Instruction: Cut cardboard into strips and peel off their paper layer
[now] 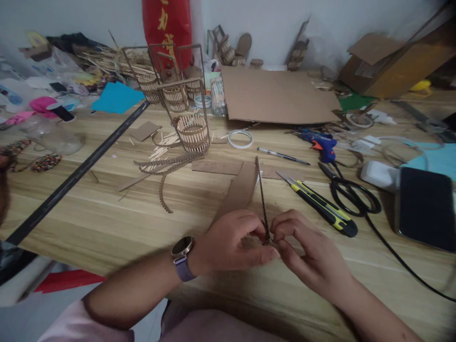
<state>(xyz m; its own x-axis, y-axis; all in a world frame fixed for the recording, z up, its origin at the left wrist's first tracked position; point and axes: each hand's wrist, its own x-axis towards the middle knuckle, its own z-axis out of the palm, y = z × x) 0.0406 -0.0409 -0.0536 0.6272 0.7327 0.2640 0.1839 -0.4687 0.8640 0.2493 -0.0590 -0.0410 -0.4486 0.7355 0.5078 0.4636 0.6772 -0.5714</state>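
My left hand (pixel 238 242), below a wrist with a watch (pixel 182 249), is closed on the near end of a thin corrugated cardboard strip (pixel 262 194). The strip stands edge-on and points away from me. My right hand (pixel 306 247) has its fingertips pinched at the same end, touching or almost touching the strip; what lies between them is too small to make out. Beneath and beyond the left hand lies a flat cardboard piece (pixel 238 190). A yellow and black utility knife (pixel 320 204) rests beyond the right hand.
Small stick-and-cardboard buckets (pixel 192 133) stand at the back, near curled corrugated strips (pixel 164 166). To the right are black scissors (pixel 352 194), a blue glue gun (pixel 322 145), a phone (pixel 425 206) and a black cable (pixel 399 261). A large cardboard sheet (pixel 274 95) lies behind.
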